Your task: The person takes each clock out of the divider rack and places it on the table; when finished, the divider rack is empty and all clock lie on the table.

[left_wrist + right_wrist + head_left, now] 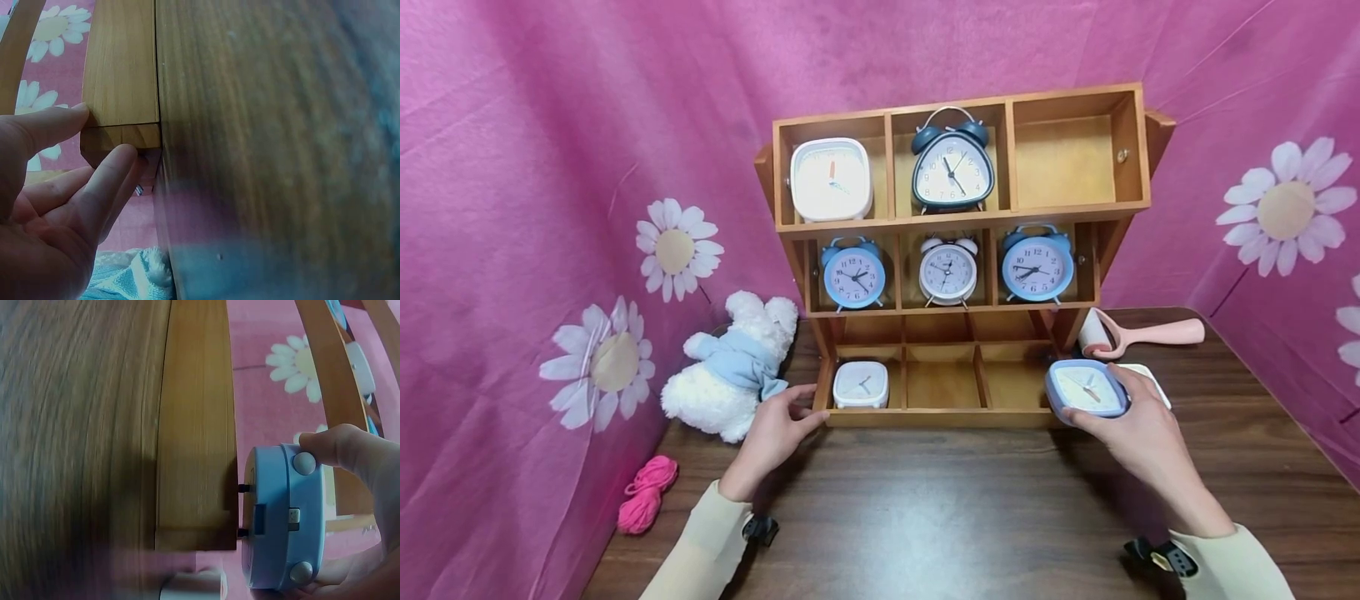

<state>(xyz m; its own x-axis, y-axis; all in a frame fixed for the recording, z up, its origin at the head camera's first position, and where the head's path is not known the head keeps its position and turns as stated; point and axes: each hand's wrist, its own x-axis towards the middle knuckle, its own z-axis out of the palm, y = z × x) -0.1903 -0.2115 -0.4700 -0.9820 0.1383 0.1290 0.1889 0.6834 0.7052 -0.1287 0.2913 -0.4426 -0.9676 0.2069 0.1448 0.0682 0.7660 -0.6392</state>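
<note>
A blue square clock [1086,388] is pinched between the thumb and fingers of my right hand [1142,429], at the bottom shelf's right end. The right wrist view has this clock [284,519] close beside the shelf's front board [197,425], my thumb on one side and fingers on the other. My left hand [775,433] touches the lower left corner of the wooden shelf [940,419], thumb and fingers on either side of it; the left wrist view shows that hand [69,181] at the board's end [122,134]. A small white clock [861,385] sits in the bottom left compartment.
Above are a white square clock [831,179], a dark green clock [952,171], two blue alarm clocks and a white one [948,272]. A white plush toy [722,375] and pink yarn [647,493] lie left; a pink lint roller [1157,333] and a white object [1150,379] lie right.
</note>
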